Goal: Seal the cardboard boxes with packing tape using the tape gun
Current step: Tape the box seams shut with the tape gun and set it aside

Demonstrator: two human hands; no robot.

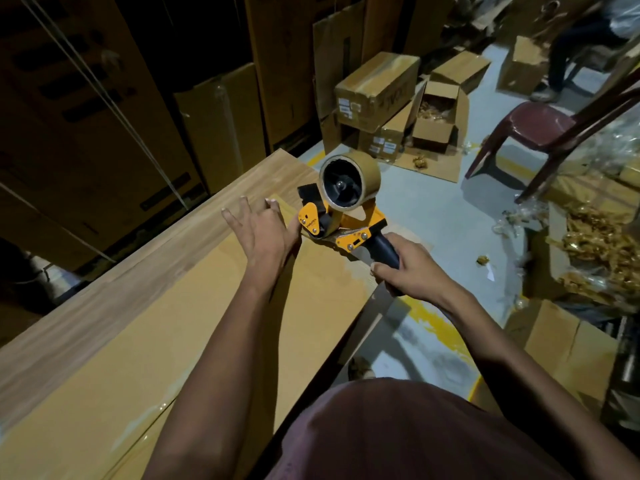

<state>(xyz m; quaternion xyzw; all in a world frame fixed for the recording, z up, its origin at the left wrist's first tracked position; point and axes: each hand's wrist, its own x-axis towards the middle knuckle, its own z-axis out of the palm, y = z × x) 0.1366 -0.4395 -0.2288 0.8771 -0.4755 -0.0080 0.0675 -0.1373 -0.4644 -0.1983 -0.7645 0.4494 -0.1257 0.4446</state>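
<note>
While the right hand [398, 271] curls tight round the dark handle of the yellow tape gun [341, 216], its roller sits on the far end of the long flat cardboard box [214, 323]. The left hand [263, 230] lies flat, fingers spread, pressing the box just beside the gun's nose. If that bracing hand lifts early, the tape could wrinkle or pull off the edge; the gun's cutter is also close to those fingers.
</note>
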